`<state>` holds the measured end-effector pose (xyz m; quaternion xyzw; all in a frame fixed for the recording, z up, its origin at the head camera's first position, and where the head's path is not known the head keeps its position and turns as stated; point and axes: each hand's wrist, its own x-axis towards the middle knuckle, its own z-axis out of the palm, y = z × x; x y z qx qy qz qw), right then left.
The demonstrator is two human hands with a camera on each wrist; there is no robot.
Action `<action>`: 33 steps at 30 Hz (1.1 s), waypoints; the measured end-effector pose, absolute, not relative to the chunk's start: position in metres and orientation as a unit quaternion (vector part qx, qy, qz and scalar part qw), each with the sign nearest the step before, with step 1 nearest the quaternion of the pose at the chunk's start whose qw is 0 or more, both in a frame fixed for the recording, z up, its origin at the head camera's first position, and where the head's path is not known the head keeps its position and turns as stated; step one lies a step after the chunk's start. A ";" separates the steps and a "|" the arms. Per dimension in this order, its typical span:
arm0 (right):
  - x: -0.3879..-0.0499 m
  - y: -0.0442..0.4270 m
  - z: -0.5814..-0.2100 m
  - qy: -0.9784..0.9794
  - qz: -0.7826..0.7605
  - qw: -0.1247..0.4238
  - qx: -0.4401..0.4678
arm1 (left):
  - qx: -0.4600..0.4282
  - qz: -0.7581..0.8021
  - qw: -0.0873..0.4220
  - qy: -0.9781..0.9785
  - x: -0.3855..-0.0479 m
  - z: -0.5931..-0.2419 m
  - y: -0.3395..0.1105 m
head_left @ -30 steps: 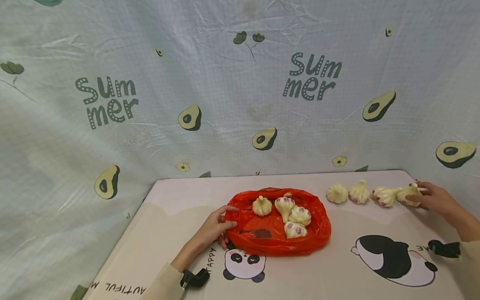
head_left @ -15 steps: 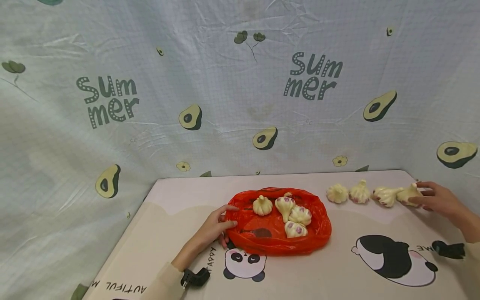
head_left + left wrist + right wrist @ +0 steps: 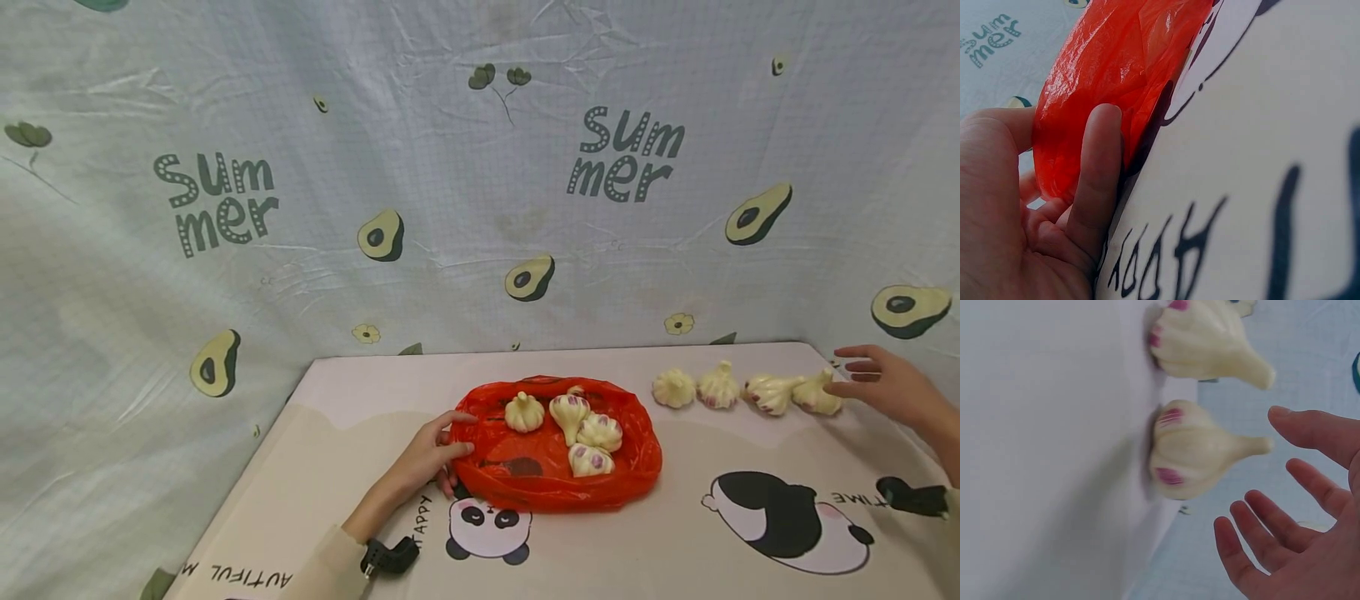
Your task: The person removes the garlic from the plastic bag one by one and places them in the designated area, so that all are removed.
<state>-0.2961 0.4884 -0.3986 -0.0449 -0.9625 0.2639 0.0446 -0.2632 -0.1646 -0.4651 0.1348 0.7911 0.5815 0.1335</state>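
A red plastic bag (image 3: 555, 492), its rim rolled open, lies mid-table with several garlic bulbs inside, among them a bulb (image 3: 524, 412) at the left. My left hand (image 3: 429, 450) grips the bag's left edge; in the left wrist view, fingers show on both sides of the red film (image 3: 1116, 56). Along the back right, garlic bulbs stand in a row, ending in the rightmost bulb (image 3: 817, 393). Beside that bulb is my right hand (image 3: 888, 387), holding nothing, fingers spread. The right wrist view shows a gap between the fingertips and the nearest garlic bulb (image 3: 1188, 450).
The table (image 3: 337, 475) bears printed pandas and lettering. A pale curtain (image 3: 450, 167) with avocado prints stands behind it and along both sides. Each wrist wears a black strapped device, such as the left one (image 3: 390, 556).
My right hand has come off the rightmost garlic bulb, lifting slightly and drawing right as its fingers spread. The left hand and bag stay where they were.
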 end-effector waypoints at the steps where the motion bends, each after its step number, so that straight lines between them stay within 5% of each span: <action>1: -0.295 0.486 -0.394 -0.963 0.262 0.045 -0.044 | 0.134 0.581 0.133 0.791 -0.263 -0.465 -0.165; 33: -0.286 0.346 -0.324 -0.946 0.240 0.125 0.179 | 0.132 0.581 0.132 0.792 -0.263 -0.464 -0.164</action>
